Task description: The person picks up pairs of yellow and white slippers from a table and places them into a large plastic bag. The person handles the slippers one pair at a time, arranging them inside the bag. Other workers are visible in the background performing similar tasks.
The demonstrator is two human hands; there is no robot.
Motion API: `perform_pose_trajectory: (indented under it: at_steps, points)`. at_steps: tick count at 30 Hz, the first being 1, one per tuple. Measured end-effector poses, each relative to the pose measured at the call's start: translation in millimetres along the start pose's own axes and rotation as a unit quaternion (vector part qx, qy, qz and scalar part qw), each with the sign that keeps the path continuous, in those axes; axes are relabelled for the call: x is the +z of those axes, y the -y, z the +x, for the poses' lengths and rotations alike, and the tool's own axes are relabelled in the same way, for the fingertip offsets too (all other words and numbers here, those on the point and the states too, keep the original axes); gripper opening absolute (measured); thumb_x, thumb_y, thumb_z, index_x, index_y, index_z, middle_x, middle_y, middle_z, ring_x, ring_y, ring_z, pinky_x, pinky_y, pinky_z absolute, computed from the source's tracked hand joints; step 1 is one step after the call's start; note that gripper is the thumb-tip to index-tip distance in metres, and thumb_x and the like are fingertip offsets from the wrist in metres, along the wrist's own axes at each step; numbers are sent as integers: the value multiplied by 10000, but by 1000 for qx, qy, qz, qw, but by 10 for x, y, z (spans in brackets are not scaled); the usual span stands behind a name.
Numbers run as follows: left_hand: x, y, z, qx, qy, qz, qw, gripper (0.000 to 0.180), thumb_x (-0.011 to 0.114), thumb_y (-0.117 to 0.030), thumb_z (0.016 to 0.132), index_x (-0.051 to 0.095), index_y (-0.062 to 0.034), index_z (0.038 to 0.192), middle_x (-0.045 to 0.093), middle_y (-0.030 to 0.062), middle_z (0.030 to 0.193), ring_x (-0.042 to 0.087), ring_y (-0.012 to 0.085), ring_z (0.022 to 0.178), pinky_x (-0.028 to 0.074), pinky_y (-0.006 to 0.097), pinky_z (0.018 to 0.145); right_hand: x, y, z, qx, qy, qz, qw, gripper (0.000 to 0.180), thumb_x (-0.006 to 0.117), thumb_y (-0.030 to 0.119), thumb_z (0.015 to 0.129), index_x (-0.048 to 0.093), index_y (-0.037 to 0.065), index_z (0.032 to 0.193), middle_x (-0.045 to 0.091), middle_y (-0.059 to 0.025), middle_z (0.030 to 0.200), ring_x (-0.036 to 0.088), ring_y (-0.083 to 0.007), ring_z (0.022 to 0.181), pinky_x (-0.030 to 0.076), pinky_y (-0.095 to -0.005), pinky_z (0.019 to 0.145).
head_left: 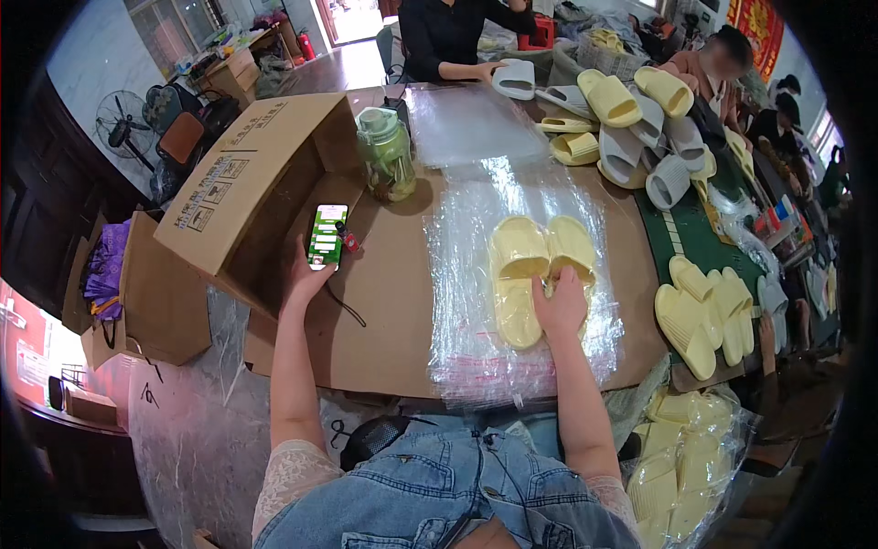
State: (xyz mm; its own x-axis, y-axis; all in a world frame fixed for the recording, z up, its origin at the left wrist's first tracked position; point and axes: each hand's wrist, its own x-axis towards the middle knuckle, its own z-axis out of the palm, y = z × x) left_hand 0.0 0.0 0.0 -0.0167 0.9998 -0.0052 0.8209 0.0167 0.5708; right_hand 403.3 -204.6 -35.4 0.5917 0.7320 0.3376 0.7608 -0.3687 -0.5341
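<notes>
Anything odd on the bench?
Mildly: a lit phone at the left hand and a small bottle seem unrelated to the slippers. Carton lies on its side. No spill visible.

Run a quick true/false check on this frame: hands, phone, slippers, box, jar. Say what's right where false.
1. The left hand is at the lower part of the phone. True.
2. The right hand is on a grey slipper. False: it is on a pair of yellow slippers.
3. Those slippers lie on clear plastic bags. True.
4. The phone's screen is dark. False: it is lit, mostly green and white.
5. The lidded jar stands left of the open cardboard box. False: it stands at the box's right.
6. A small red bottle is at the phone's right edge. True.
</notes>
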Motion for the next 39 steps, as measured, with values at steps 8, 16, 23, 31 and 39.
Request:
perform_pose_trajectory:
  at_steps: [8,16,23,31,39]
  points:
    - [66,300,298,77,-100,-19,992,709,631,-242,839,331,-127,1471,539,195,1344,525,360,1230,431,442,1018,41,68,-34,-10,-16,5,1000,373,674,347,822,493,38,926,564,-151,911,573,-348,895,469,-465,711]
    - [88,225,992,70,-20,123,990,521,426,-220,914,419,-238,1435,473,229,1383,427,410,1291,317,483,1110,13,32,8,-17,-12,13,1000,372,678,344,818,493,41,928,564,-146,912,574,-346,889,469,-466,711]
    - [212,133,998,108,-35,266,957,530,442,-242,906,420,-236,1435,440,248,1393,430,412,1282,268,491,1136,-17,4,-10,1,-13,-4,1000,373,677,346,821,498,39,934,561,-139,907,571,-338,892,475,-453,729]
    - [44,-131,592,63,-120,-101,986,531,455,-189,896,393,-138,1421,587,223,1201,559,402,1066,463,485,884,-44,78,6,-55,-35,-32,997,482,693,430,816,515,5,961,539,-174,957,545,-347,933,467,-432,776]
    - [331,-1124,-919,477,-162,-81,860,281,614,-16,769,655,-65,1043,608,110,1012,554,301,955,464,421,826,104,135,333,9,25,-98,995,423,659,389,854,541,2,977,598,-162,939,620,-336,879,508,-424,755]
